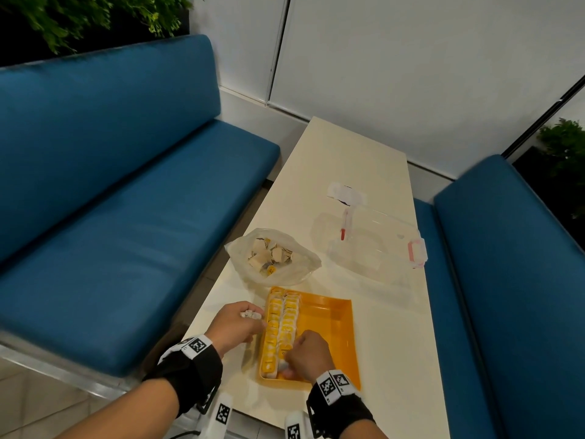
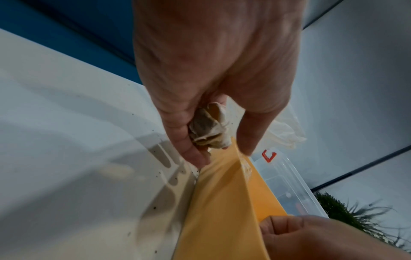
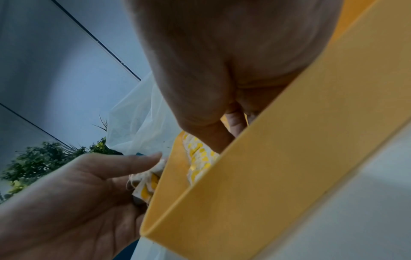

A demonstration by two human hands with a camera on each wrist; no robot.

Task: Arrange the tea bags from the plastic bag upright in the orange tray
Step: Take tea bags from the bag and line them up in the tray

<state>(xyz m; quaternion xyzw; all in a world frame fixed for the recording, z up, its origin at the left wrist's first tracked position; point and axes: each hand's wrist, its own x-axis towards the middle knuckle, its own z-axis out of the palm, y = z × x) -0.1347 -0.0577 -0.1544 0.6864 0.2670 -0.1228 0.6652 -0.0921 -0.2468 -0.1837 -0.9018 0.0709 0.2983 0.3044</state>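
So there's a long cream table (image 1: 357, 160) between two blue benches (image 1: 126, 191), and the orange tray (image 1: 332, 318) sits near the person's end of it. Two rows of tea bags (image 1: 280, 327) with yellow tags are already standing upright along the tray's left side, running from the far wall almost to the near one; the right half of the tray is bare orange. The left hand (image 1: 235, 324) is parked on the table right against the tray's left wall, fingers curled round a small bunch of tea bags (image 2: 209, 128), so there's a crumpled wad of them tucked between fingers and thumb, pretty clear from the left wrist camera. The right hand (image 1: 308, 354) is down inside the tray at the near end of the second row, fingers bent and tucked in at the last bags there. It looks like it's got the tips on a bag, but honestly I can't tell if it's pinching one or just nudging, the back of the hand covers it. The plastic bag (image 1: 297, 258) lies open on the table just past the tray's far edge, touching or nearly touching it, with a loose heap of bags still inside. Off to the right of that is a clear lidded box (image 1: 380, 248) with pinkish clips, and beyond it a white bit of paper or packaging (image 1: 346, 193), too blurry to say what.
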